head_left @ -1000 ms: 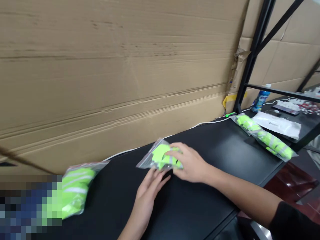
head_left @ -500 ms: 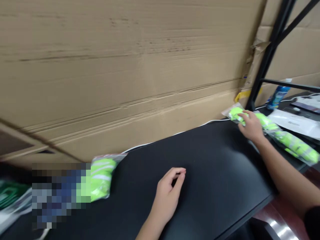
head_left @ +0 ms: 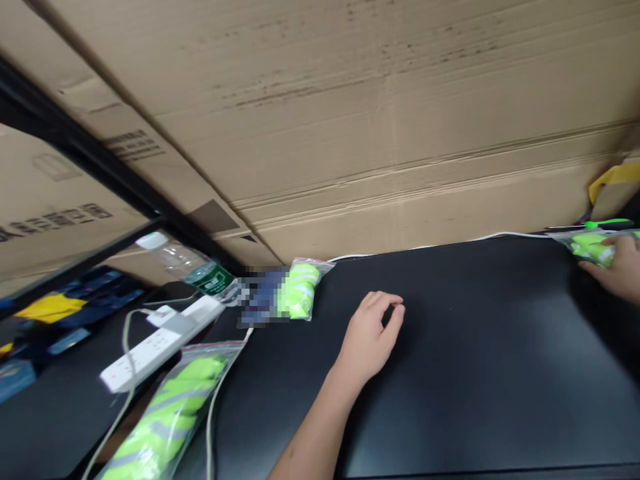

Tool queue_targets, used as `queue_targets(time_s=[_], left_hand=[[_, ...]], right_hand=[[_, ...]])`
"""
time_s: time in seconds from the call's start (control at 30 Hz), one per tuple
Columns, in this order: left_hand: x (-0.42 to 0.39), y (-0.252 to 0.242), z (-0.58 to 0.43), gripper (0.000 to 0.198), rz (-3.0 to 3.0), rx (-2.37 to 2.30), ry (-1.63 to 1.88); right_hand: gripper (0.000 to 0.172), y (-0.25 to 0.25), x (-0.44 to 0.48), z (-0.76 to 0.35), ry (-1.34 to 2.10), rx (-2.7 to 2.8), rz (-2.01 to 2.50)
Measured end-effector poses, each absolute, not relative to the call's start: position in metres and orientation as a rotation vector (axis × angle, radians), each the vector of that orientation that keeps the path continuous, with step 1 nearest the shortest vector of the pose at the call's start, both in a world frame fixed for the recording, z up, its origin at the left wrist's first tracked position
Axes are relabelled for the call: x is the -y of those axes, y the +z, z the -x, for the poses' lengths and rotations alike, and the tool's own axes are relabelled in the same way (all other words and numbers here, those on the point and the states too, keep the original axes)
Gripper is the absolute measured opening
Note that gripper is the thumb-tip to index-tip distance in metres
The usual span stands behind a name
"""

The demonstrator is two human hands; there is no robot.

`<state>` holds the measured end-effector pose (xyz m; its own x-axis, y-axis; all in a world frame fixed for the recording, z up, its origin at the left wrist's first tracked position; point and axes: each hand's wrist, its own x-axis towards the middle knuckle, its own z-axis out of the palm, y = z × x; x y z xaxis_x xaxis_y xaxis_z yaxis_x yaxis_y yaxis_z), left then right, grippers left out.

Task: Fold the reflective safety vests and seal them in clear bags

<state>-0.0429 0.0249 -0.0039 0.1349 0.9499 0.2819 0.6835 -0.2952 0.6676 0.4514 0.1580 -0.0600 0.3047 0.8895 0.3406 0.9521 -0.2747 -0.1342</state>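
My left hand (head_left: 373, 337) hovers over or rests on the black tabletop (head_left: 450, 387); which of these I cannot tell. Its fingers curl toward the thumb in a loose pinch, with nothing visible between them. At the right edge, my right hand (head_left: 623, 270) grips a clear plastic bag (head_left: 590, 247) of folded yellow-green fabric with reflective stripes, partly cut off by the frame. Left of my left hand lies a similar small bagged bundle (head_left: 303, 290). A longer bag (head_left: 167, 417) of the same striped fabric lies nearer, at lower left.
A white power strip (head_left: 160, 343) with a plug and cables lies at left, beside a tilted clear water bottle (head_left: 195, 267). Dark blue and yellow packages (head_left: 65, 310) sit further left. Cardboard (head_left: 350, 133) lines the back; a black frame post (head_left: 100, 160) slants across the left.
The view has swung left, bringing the power strip, bottle and long bag into sight. My left hand keeps its pinch; my right hand stays at the bag, now at the frame edge.
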Motion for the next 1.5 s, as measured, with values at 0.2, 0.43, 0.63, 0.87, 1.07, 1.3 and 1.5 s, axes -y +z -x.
queue_targets(time_s=[0.2, 0.43, 0.63, 0.87, 1.07, 1.3, 1.5], left_hand=[[-0.025, -0.013, 0.036, 0.027, -1.835, -1.596, 0.892], [-0.013, -0.015, 0.013, 0.076, -1.819, -1.733, 0.729], [-0.021, -0.004, -0.008, 0.109, -1.751, -2.05, 0.582], [0.002, -0.009, 0.005, 0.081, -1.795, -2.037, 0.63], [0.079, -0.004, 0.077, 0.061, -1.729, -2.235, 1.105], [0.086, 0.076, 0.213, 0.052, -1.511, -3.047, 0.865], [0.062, 0.069, 0.24, 0.065, -1.29, -2.937, 0.09]], right_hand=[[0.064, -0.033, -0.133, -0.369, -0.075, 2.028, 1.855], [0.037, -0.029, -0.073, -0.248, 0.854, 1.901, 0.995], [0.051, -0.042, -0.06, -0.228, 1.185, 2.15, 0.889], [0.045, -0.032, -0.056, -0.226, 1.475, 2.181, 0.761], [0.036, -0.034, -0.065, -0.251, 1.067, 2.45, 0.967], [0.031, -0.03, -0.069, -0.246, 0.913, 2.517, 0.859], [0.033, -0.029, -0.069, -0.251, 0.885, 2.522, 0.899]])
